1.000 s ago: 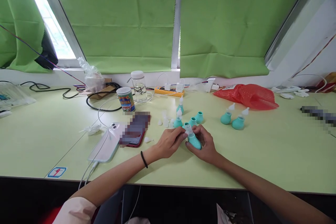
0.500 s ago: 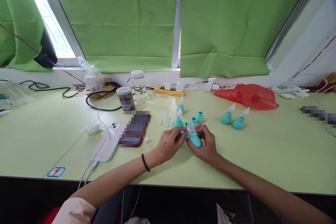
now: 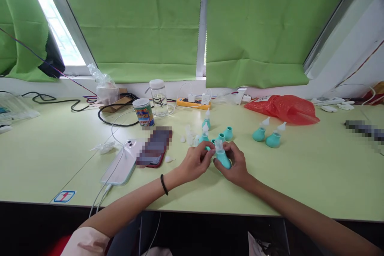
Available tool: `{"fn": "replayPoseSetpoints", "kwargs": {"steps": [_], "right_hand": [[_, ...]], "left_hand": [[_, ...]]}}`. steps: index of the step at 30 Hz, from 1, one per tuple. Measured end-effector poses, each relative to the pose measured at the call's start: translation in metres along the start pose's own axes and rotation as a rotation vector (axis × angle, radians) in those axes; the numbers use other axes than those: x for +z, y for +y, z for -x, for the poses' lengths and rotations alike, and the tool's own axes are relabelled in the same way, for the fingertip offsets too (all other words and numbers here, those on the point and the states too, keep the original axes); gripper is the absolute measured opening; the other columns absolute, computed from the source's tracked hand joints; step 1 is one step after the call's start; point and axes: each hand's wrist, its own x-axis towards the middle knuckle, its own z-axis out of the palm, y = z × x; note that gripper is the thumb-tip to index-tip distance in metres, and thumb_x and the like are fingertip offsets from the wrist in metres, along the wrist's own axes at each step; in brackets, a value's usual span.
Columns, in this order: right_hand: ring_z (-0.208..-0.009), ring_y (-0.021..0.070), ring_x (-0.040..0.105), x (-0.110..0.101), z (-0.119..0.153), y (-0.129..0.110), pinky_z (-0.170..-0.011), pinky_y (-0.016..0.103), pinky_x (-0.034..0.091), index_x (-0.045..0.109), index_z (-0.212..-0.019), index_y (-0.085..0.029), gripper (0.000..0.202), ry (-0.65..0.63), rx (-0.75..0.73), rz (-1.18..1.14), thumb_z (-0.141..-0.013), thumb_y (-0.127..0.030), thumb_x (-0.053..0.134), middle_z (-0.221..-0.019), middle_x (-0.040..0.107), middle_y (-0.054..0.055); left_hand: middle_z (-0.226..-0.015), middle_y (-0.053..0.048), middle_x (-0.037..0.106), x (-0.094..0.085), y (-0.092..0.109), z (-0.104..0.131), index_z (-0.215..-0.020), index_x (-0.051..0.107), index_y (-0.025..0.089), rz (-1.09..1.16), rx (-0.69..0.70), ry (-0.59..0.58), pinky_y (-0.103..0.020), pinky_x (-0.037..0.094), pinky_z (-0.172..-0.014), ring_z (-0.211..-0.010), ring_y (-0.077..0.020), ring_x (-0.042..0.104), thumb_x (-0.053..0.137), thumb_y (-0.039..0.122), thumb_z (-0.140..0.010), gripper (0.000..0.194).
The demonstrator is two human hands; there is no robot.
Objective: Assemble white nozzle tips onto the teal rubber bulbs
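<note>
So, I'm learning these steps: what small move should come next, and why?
I'd probably bring the white tip by the red phone over with the left hand, if that hand is free; I can't tell. The bulb in the right hand has a clear collar but no tip, while the rightmost bulb has both.

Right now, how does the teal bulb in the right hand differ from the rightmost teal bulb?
The held bulb is gripped in the right hand; the rightmost bulb rests on the table.
The held bulb shows a clear piece on top with no white tip; the rightmost bulb carries a pointed white tip.
Both bodies are teal.
</note>
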Motion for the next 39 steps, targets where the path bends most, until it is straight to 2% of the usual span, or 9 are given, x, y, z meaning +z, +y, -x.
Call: {"fn": "replayPoseSetpoints", "kwargs": {"steps": [4, 8, 11, 15, 19, 24, 31, 35, 39], "right_hand": [[-0.055, 0.0094, 0.04, -0.004, -0.004, 0.001, -0.047, 0.022, 0.037, 0.036, -0.071, -0.02, 0.022, -0.065, 0.01, -0.134, -0.062, -0.018, 0.056, -0.066, 0.039, -0.002], [-0.055, 0.0107, 0.043, -0.008, -0.006, 0.001, -0.05, 0.024, 0.039, 0.037, -0.072, -0.02, 0.023, -0.046, 0.078, -0.255, -0.064, -0.027, 0.057, -0.066, 0.044, -0.001], [-0.058, 0.0124, 0.047, -0.011, -0.007, 0.001, -0.052, 0.026, 0.041, 0.038, -0.072, -0.02, 0.024, -0.009, 0.128, -0.26, -0.064, -0.03, 0.058, -0.066, 0.047, -0.001], [-0.062, 0.0137, 0.048, -0.011, -0.005, 0.003, -0.055, 0.027, 0.042, 0.043, -0.078, -0.02, 0.021, -0.029, 0.092, -0.173, -0.064, -0.024, 0.058, -0.069, 0.049, 0.0], [-0.064, 0.0146, 0.05, -0.01, -0.004, 0.004, -0.057, 0.028, 0.043, 0.046, -0.084, -0.02, 0.021, -0.072, 0.041, -0.102, -0.065, -0.019, 0.054, -0.072, 0.052, 0.002], [-0.062, 0.0143, 0.05, -0.008, -0.006, 0.002, -0.056, 0.027, 0.042, 0.048, -0.083, -0.02, 0.021, -0.086, -0.002, 0.053, -0.063, -0.017, 0.051, -0.072, 0.053, 0.001], [-0.063, 0.015, 0.052, -0.004, -0.006, -0.003, -0.06, 0.029, 0.043, 0.049, -0.079, -0.02, 0.02, -0.081, -0.062, 0.198, -0.061, -0.02, 0.057, -0.071, 0.055, 0.001], [-0.063, 0.0155, 0.053, -0.003, -0.006, -0.007, -0.059, 0.029, 0.043, 0.048, -0.077, -0.021, 0.019, -0.104, -0.136, 0.209, -0.062, -0.024, 0.059, -0.07, 0.056, 0.001], [-0.06, 0.015, 0.053, -0.001, -0.003, -0.006, -0.056, 0.028, 0.044, 0.047, -0.081, -0.022, 0.02, -0.162, -0.191, 0.19, -0.064, -0.024, 0.058, -0.069, 0.056, 0.001]], "left_hand": [[-0.035, 0.01, 0.036, -0.016, 0.001, -0.01, -0.085, 0.039, 0.016, 0.572, -0.25, -0.34, -0.013, 0.021, -0.029, -0.026, -0.0032, 0.025, 0.036, 0.037, -0.08, 0.022], [-0.032, 0.012, 0.029, -0.034, -0.007, -0.02, -0.085, 0.037, 0.018, 0.841, -0.324, -0.451, -0.013, 0.019, -0.028, -0.024, -0.003, 0.017, 0.038, 0.038, -0.079, 0.021], [-0.034, 0.011, 0.031, -0.047, -0.016, -0.028, -0.086, 0.038, 0.018, 0.636, -0.306, -0.323, -0.014, 0.02, -0.031, -0.026, -0.0036, 0.02, 0.034, 0.038, -0.08, 0.022], [-0.043, 0.006, 0.042, -0.056, -0.033, -0.033, -0.083, 0.046, 0.015, -0.091, -0.176, -0.103, -0.017, 0.025, -0.04, -0.036, -0.0055, 0.034, 0.037, 0.032, -0.08, 0.02], [-0.052, 0.001, 0.052, -0.053, -0.051, -0.032, -0.079, 0.054, 0.014, -0.523, -0.118, -0.159, -0.019, 0.029, -0.047, -0.046, -0.0087, 0.043, 0.039, 0.024, -0.078, 0.018], [-0.063, -0.002, 0.06, -0.046, -0.059, -0.032, -0.078, 0.059, 0.014, -0.538, -0.099, -0.186, -0.018, 0.033, -0.051, -0.051, -0.0088, 0.048, 0.042, 0.019, -0.076, 0.018], [-0.055, 0.0, 0.053, -0.035, -0.032, -0.024, -0.08, 0.056, 0.013, -0.488, 0.001, 0.01, -0.018, 0.03, -0.049, -0.048, -0.0073, 0.043, 0.031, 0.029, -0.083, 0.03], [-0.053, 0.001, 0.049, -0.024, -0.008, -0.011, -0.075, 0.053, 0.014, -0.462, 0.141, -0.104, -0.019, 0.03, -0.049, -0.048, -0.0077, 0.042, 0.033, 0.037, -0.081, 0.031], [-0.047, 0.002, 0.042, -0.013, -0.001, -0.005, -0.061, 0.048, 0.014, -0.491, 0.201, -0.146, -0.021, 0.025, -0.044, -0.044, -0.0081, 0.037, 0.037, 0.039, -0.077, 0.032]]}}
